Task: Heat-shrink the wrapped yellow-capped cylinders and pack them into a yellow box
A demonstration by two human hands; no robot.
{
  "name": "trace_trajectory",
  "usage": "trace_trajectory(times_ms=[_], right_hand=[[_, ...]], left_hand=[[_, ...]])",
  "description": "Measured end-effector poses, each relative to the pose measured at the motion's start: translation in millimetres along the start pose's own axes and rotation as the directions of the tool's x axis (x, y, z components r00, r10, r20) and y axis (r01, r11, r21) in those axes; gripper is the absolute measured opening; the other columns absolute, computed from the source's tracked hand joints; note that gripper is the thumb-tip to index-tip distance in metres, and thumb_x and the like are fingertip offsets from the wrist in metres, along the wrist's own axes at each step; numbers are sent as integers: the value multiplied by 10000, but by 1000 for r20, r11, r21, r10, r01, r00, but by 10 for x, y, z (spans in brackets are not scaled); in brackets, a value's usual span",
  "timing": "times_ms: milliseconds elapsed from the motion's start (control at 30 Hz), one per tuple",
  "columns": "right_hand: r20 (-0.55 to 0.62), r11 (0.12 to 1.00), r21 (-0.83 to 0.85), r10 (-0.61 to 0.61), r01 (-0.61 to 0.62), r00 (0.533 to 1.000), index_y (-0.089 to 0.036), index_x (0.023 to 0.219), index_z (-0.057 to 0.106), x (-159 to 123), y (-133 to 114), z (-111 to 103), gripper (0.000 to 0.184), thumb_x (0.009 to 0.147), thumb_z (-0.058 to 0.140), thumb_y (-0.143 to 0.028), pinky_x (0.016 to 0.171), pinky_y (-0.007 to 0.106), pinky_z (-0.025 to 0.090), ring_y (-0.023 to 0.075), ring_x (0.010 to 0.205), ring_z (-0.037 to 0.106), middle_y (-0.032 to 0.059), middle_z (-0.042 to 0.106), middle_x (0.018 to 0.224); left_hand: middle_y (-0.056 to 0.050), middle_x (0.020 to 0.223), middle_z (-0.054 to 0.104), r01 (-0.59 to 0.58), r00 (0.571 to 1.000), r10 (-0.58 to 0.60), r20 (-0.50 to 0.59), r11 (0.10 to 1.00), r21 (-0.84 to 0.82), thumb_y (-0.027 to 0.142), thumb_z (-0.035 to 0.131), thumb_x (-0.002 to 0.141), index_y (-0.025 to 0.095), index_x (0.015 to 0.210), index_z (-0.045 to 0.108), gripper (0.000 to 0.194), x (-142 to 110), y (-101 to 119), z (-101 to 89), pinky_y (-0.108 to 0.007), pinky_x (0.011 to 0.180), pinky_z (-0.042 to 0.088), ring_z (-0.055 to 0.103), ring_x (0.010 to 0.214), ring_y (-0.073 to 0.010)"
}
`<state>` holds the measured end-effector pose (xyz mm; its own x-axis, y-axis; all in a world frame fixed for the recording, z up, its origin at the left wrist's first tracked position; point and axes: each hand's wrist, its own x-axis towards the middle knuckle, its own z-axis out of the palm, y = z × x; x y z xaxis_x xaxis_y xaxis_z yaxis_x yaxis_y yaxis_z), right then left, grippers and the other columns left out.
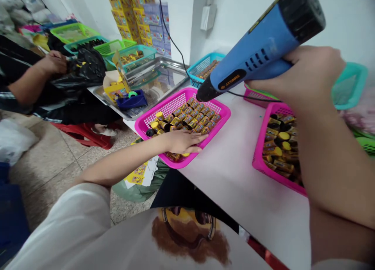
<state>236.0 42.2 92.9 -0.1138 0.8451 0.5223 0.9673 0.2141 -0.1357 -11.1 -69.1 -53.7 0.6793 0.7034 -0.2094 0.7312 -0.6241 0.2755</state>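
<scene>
small brown-and-yellow jars (pixel 195 123) lie in slanting rows inside a pink basket (pixel 226 117) at the table's left corner, beside its near edge. the left hand (pixel 183 142) is nearest, palm down with fingers outstretched over the jars at the basket's near side. the right hand (pixel 312 72) grips a blue heat gun (pixel 254 43), its long axis slanting down leftward, nozzle toward the basket's far rim; its height above the jars is hard to tell. another pink basket (pixel 258 152) sits rightward on the table (pixel 222 164).
</scene>
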Motion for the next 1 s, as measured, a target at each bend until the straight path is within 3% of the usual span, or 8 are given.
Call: trace_trajectory(times_ms=[67, 167, 267, 333, 400, 500, 633, 1000], right_hand=[[-1, 998, 55, 6, -6, 1000, -214, 898, 764, -9, 43, 8, 505, 607, 804, -624, 664, 317, 311, 267, 889, 685, 19, 553, 674], [-5, 991, 129, -23, 24, 1000, -211, 931, 793, -36, 111, 29, 538, 559, 854, -594, 654, 304, 310, 240, 850, 671, -1, 471, 634], [29, 991, 92, -97, 94, 995, -232, 1060, 814, -72, 116, 47, 600, 583, 853, -594, 668, 308, 316, 270, 915, 694, 23, 647, 763], [89, 992, 2, -123, 123, 988, -247, 1131, 809, -101, 60, 68, 634, 621, 824, -624, 669, 317, 316, 313, 982, 710, 57, 741, 900], [136, 986, -65, -146, 156, 980, -262, 1203, 793, -132, -33, 103, 663, 660, 796, -642, 684, 328, 350, 346, 1035, 716, 82, 773, 1010], [183, 970, -57, -224, 238, 957, -250, 1242, 779, -170, -196, 188, 658, 720, 768, -651, 742, 352, 430, 357, 1082, 714, 108, 776, 1090], [218, 950, 29, -311, 312, 925, -230, 1227, 783, -202, -393, 313, 614, 761, 766, -628, 819, 380, 498, 362, 1129, 710, 116, 773, 1138], [217, 918, 60, -395, 392, 893, -205, 1245, 778, -196, -622, 339, 611, 769, 810, -587, 916, 453, 547, 383, 1169, 703, 123, 768, 1178]], left_hand=[[-91, 1731, 369, 113, 991, -119, 66, 990, 78, 528, 329, 1117, 208, 1674, 371, 644, -21, -90, -12, -418, 1293, 320, 323, 1633, -236], [-110, 1709, 402, 317, 942, -335, 26, 913, 255, 503, 335, 1116, 178, 1645, 424, 627, -284, -282, -89, -520, 1333, 196, 319, 1634, -278], [-105, 1695, 431, 337, 939, -343, -22, 908, 249, 509, 227, 1126, 174, 1646, 418, 647, -678, -429, -198, -522, 1341, 146, 292, 1645, -267], [-99, 1693, 441, 325, 942, -300, -149, 927, 190, 581, 83, 1113, 178, 1666, 379, 745, -955, -435, -265, -470, 1337, 180, 283, 1649, -243], [-113, 1684, 457, 366, 891, -298, -344, 918, 153, 674, -33, 1065, 168, 1663, 385, 888, -1222, -359, -309, -467, 1324, 221, 296, 1644, -257], [-139, 1655, 493, 476, 742, -343, -576, 874, 93, 732, -63, 1027, 146, 1612, 469, 985, -1570, -153, -303, -505, 1290, 296, 332, 1628, -306], [-126, 1608, 557, 525, 609, -355, -709, 850, 26, 645, 33, 1091, 180, 1590, 505, 829, -1904, 95, -136, -465, 1233, 380, 379, 1604, -301], [-115, 1549, 620, 616, 500, -411, -762, 787, -21, 450, 136, 1133, 229, 1590, 522, 638, -2336, 179, 453, -489, 1200, 413, 470, 1554, -299]])
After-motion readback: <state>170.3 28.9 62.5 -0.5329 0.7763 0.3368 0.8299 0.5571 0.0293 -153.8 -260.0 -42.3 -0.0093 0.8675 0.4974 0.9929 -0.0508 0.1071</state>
